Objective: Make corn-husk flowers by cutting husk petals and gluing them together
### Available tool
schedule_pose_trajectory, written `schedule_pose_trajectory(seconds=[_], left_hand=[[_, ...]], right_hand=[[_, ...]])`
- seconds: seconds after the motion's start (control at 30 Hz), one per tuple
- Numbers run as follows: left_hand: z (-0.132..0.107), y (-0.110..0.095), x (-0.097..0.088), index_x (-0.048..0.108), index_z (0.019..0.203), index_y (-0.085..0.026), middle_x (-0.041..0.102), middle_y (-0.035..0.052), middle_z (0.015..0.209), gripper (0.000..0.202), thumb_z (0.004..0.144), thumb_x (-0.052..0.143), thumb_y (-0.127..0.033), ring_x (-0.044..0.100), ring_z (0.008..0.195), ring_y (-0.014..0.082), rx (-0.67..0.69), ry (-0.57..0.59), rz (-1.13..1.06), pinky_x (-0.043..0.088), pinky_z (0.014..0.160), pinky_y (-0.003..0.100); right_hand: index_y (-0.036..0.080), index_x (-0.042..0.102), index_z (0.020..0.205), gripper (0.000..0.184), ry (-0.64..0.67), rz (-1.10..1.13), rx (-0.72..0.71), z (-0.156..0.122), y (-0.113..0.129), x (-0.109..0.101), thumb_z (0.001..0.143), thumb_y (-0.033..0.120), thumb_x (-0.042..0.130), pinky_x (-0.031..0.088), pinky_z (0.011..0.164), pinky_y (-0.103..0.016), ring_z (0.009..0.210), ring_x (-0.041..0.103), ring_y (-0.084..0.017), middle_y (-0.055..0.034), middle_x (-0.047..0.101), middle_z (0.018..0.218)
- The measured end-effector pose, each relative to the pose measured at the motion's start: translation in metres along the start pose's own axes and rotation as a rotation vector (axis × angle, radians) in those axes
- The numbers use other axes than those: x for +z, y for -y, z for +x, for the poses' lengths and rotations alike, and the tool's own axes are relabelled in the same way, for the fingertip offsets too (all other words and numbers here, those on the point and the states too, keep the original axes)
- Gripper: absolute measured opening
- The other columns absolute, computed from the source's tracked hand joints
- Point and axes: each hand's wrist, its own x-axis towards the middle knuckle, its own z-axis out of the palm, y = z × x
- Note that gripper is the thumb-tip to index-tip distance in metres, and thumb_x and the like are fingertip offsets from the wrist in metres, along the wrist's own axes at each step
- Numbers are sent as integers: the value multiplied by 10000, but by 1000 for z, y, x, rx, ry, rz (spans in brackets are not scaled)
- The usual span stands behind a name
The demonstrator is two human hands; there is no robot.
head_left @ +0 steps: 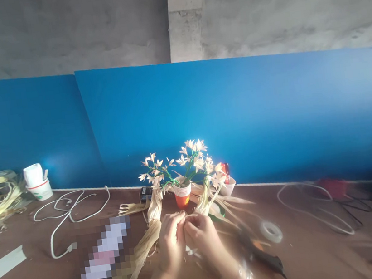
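My left hand (172,239) and my right hand (205,237) meet over the table, fingertips pinched together. What they hold between them is too small and blurred to make out; a thin pale strip shows by the right fingers. Just beyond stands an orange and white paper cup (182,197) with pale artificial flowers (197,156) on green stems. Dried corn husks (147,238) lie left of my hands, and more husks (205,196) spread behind and to the right. Small white scraps (191,251) are below my fingers.
A dark glue gun (268,259) with a cord and a clear tape roll (271,231) lie to the right. On the left are a white cable (68,212), a pixelated object (106,250) and a white cup (40,190). A blue partition (202,110) borders the table's back.
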Motion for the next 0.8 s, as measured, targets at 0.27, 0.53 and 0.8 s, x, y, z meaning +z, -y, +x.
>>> schedule_pose_trajectory(seconds=[0.27, 0.53, 0.8], left_hand=[[-2, 5, 2, 728, 951, -251, 735, 79, 868, 217, 898, 518, -249, 677, 860, 248, 93, 8, 44, 542, 814, 383], [23, -4, -13, 718, 782, -191, 704, 57, 673, 280, 711, 714, -462, 659, 665, 220, -493, -126, -270, 535, 677, 342], [24, -22, -7, 717, 673, -155, 654, 23, 570, 231, 543, 836, -305, 592, 514, 148, -975, 182, -875, 462, 488, 248]], right_hand=[[204, 519, 585, 114, -104, -86, 96, -7, 2, 7, 691, 242, 503, 329, 463, -231, 511, 454, -129, 29, 530, 523], [211, 464, 582, 137, -71, -155, 54, 0, -14, -1, 706, 223, 519, 331, 506, -241, 530, 421, -123, 42, 465, 547], [220, 625, 905, 225, 49, -193, -481, -1, -8, -8, 747, 85, 539, 440, 712, -264, 789, 553, -166, -17, 621, 890]])
